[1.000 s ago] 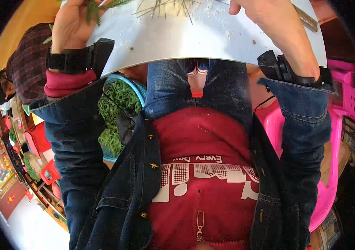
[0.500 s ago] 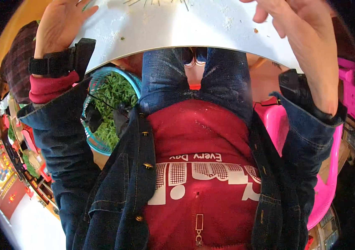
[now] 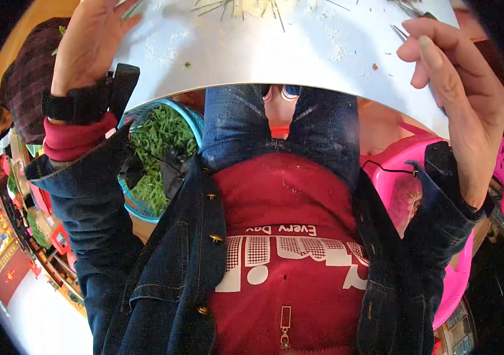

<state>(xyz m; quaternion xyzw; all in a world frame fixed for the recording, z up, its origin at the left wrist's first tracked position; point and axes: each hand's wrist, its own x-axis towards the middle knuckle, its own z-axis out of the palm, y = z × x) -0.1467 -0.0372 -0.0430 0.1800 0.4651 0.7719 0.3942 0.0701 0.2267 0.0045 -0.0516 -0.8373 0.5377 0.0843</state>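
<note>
Neither hand has a grip on anything that shows: left hand (image 3: 89, 44) lies flat and spread, palm down on the white table (image 3: 275, 56), fingers wide, w/ a few green stems (image 3: 128, 9) just beside its fingertips; right hand (image 3: 456, 77) hangs loosely curled at the table's right edge, thumb forward, fingers bent but not shut on anything visible — a thin metal tool (image 3: 403, 32), poss. scissors or tongs, lies just beside the thumb, touching or not I can't tell. Since a sec ago the left hand has let go of the bunch of greens it was on and opened flat, and the right has swung out from table centre to the right rim. View has also tipped down, so more lap and less tabletop shows now. That reads as a pause btwn pieces — one lot of trimming looks finished, hands resetting, judged from the poses only. Trimmed bits — pale stalks and scraps (image 3: 246, 7) — lie scattered along the table's far side, partly cut off by the frame. Bulk of the greens (image 3: 157, 148) sits in a blue basket (image 3: 196, 121) under the table by the left knee, near the left wrist strap (image 3: 86, 100). Pink tub (image 3: 459, 278) stands at the right side.
</note>
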